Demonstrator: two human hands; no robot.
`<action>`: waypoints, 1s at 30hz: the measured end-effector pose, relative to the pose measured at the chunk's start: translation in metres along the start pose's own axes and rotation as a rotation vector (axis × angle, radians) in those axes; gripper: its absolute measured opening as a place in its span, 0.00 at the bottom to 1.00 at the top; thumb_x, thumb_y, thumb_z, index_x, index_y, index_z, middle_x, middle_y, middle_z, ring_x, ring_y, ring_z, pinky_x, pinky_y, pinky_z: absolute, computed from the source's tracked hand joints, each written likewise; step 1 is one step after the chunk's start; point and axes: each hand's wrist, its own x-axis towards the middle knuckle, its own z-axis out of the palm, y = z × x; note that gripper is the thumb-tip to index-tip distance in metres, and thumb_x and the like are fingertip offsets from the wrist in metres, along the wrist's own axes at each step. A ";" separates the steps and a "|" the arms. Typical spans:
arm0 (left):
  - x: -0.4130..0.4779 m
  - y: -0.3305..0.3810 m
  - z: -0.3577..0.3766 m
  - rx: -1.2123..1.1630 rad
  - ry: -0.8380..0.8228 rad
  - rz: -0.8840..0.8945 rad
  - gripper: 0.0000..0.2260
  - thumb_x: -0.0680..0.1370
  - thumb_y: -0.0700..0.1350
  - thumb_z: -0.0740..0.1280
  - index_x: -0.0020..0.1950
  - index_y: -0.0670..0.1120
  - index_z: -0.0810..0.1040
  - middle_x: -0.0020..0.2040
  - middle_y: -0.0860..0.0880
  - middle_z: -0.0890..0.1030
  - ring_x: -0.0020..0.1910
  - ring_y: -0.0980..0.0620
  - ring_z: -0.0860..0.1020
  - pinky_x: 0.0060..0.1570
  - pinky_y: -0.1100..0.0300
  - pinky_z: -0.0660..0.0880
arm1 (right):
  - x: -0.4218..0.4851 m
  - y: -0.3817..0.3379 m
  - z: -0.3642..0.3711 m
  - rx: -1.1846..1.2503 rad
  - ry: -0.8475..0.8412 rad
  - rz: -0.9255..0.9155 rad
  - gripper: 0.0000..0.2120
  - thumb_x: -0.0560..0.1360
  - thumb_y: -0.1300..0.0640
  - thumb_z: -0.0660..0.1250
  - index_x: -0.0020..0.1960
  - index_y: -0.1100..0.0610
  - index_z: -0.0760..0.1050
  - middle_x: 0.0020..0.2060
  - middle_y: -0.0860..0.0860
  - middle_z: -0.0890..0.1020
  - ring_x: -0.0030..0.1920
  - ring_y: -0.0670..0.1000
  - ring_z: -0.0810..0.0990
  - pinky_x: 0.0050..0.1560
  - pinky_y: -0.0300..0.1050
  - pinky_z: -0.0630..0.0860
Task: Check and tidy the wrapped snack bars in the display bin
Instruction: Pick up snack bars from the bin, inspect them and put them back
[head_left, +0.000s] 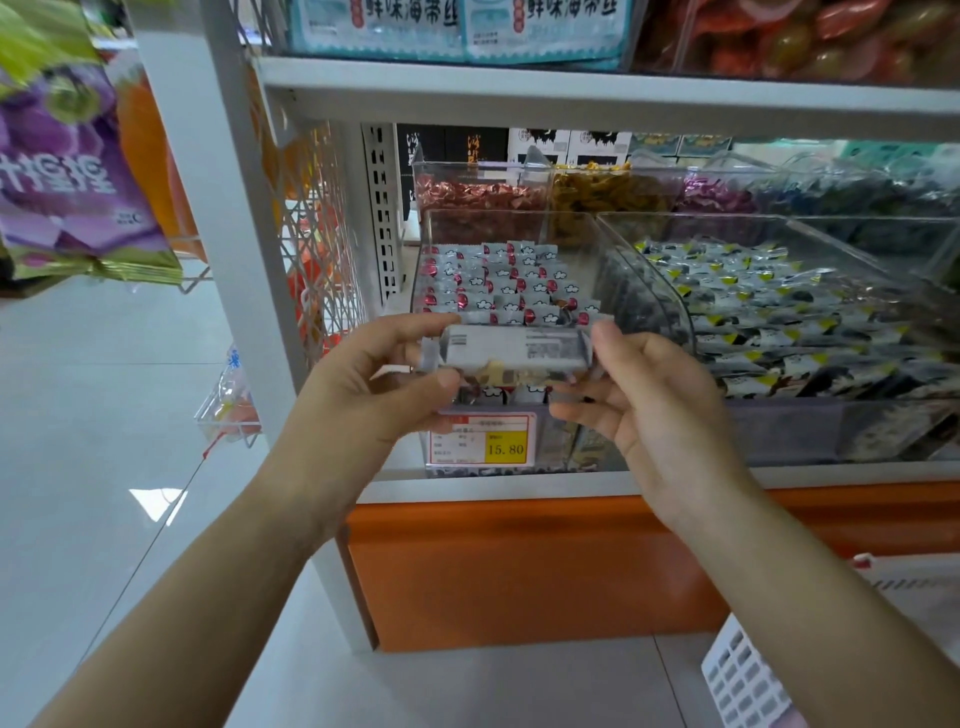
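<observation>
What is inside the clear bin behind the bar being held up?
Rows of pale wrapped snack bars with red marks fill the clear bin. The held bar, left hand and right hand cover its front rows.

Clear glossy plastic bin (582, 244) (foil-sheen bar wrapper (511, 349))

The pale, glossy tiled floor (78, 415) catches a bright patch of reflected light (158, 503). A white metal shelving upright (244, 208) stands beside an orange base panel (519, 561). A white wire mesh panel (322, 223) sits just behind the upright, and a white shelf board (571, 98) runs overhead.
</observation>
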 end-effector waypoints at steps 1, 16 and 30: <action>-0.001 0.001 0.000 0.080 -0.016 0.045 0.16 0.71 0.35 0.69 0.54 0.52 0.79 0.50 0.39 0.77 0.41 0.52 0.82 0.38 0.65 0.77 | -0.001 0.000 0.000 -0.054 0.000 -0.034 0.13 0.65 0.50 0.70 0.40 0.58 0.74 0.43 0.62 0.81 0.39 0.55 0.83 0.37 0.42 0.80; -0.005 0.004 0.004 0.302 -0.037 0.052 0.17 0.65 0.53 0.68 0.53 0.53 0.80 0.48 0.40 0.80 0.45 0.50 0.82 0.49 0.56 0.80 | 0.002 -0.001 -0.004 -0.308 -0.147 -0.151 0.05 0.69 0.55 0.70 0.44 0.52 0.83 0.45 0.54 0.84 0.49 0.56 0.83 0.50 0.57 0.80; -0.002 0.004 0.003 0.381 -0.061 0.105 0.04 0.70 0.48 0.71 0.36 0.49 0.81 0.36 0.44 0.79 0.32 0.54 0.73 0.33 0.61 0.73 | -0.003 -0.003 0.004 -0.580 -0.111 -0.389 0.05 0.73 0.60 0.69 0.39 0.54 0.80 0.34 0.47 0.82 0.37 0.41 0.80 0.37 0.32 0.74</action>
